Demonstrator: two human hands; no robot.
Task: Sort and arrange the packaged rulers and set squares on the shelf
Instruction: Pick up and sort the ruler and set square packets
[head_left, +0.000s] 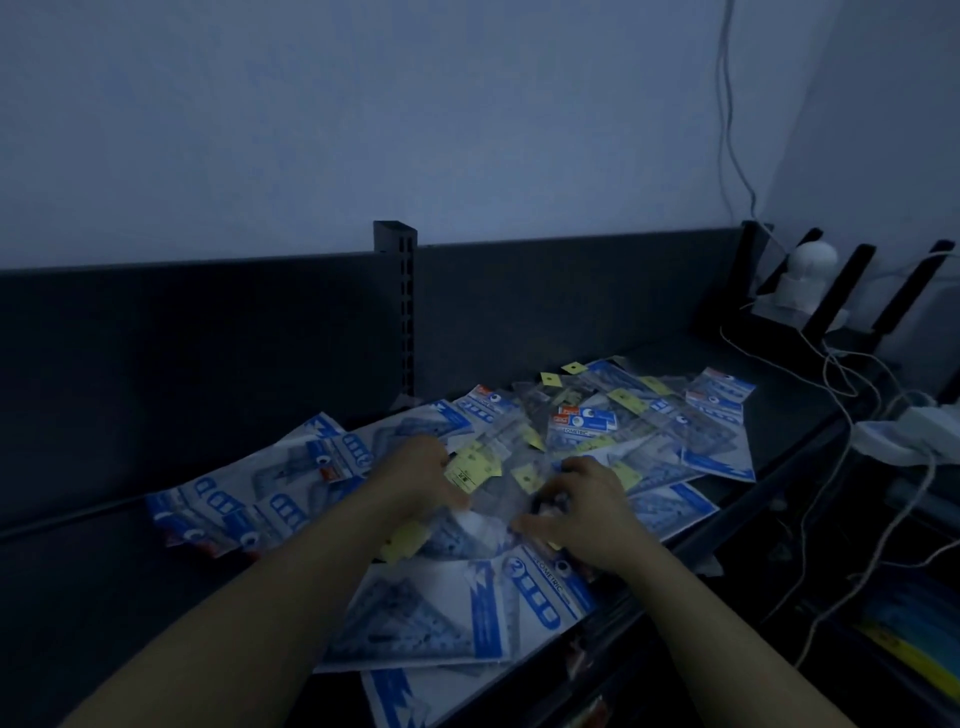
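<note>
Right hand (576, 512) curled round clear packet (496, 506); left hand (423, 480) beside it, fingers hidden, grip can't tell. Set-square pkgs (415, 613) strewn over shelf (789, 410), v. dim.

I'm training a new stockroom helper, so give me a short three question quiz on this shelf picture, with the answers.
1. What colour are the small tags among the packets on the shelf?
2. True or false: the packets lie in neat, separate stacks.
3. The left hand and right hand are: A) on bare shelf, B) in the middle of the packets, C) raised well above them.
Key: 1 yellow; 2 false, they overlap in a loose heap; 3 B.
</note>
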